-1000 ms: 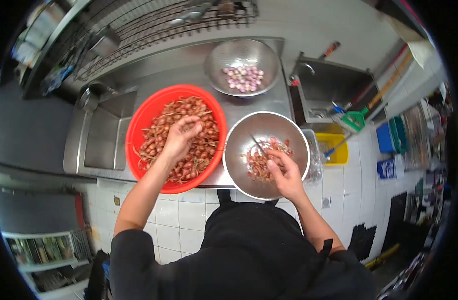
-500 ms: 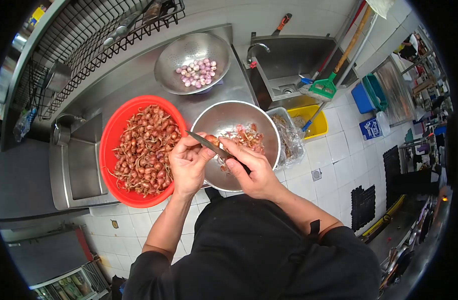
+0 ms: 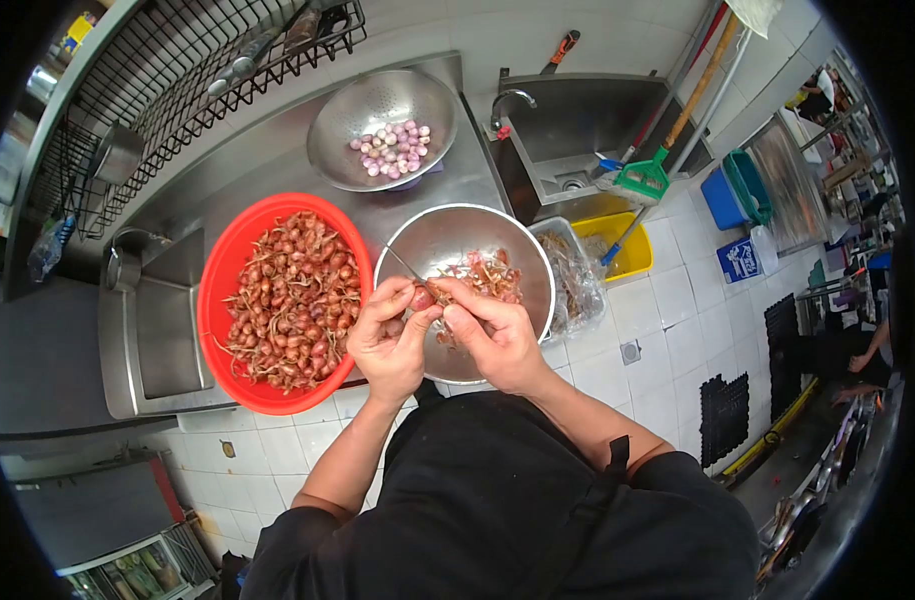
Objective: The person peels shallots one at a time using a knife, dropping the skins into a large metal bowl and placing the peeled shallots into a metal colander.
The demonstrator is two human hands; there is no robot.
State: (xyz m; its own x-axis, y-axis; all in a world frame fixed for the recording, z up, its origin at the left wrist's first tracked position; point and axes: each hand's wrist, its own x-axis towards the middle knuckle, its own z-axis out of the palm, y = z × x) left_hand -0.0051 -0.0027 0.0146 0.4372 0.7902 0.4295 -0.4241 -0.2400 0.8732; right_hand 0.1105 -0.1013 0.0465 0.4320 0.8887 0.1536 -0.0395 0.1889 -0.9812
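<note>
Between the fingertips of my left hand (image 3: 389, 345) is a reddish shallot (image 3: 422, 299). My right hand (image 3: 499, 340) is closed around a knife (image 3: 405, 263), its thin blade pointing up and left past the shallot; the handle is mostly hidden. Both hands meet over the near left rim of a steel bowl (image 3: 395, 245) with papery shallot skins (image 3: 492, 275) in it. To the left, a red basin (image 3: 212, 330) is heaped with unpeeled shallots (image 3: 287, 300). Behind, a steel colander (image 3: 337, 115) holds peeled pinkish shallots (image 3: 392, 150).
A clear plastic container (image 3: 582, 290) and a yellow bin (image 3: 637, 250) stand right of the bowl. Beyond are a sink (image 3: 607, 120) with a tap and long-handled brushes. A wire rack (image 3: 177, 120) overhangs the counter at upper left. Another person's arm (image 3: 867, 350) shows far right.
The knife has turned from lying across the fingers to edge-on beside the shallot. My hands have drawn closer together, and the shallot shows more plainly. A person's arm has appeared at far right.
</note>
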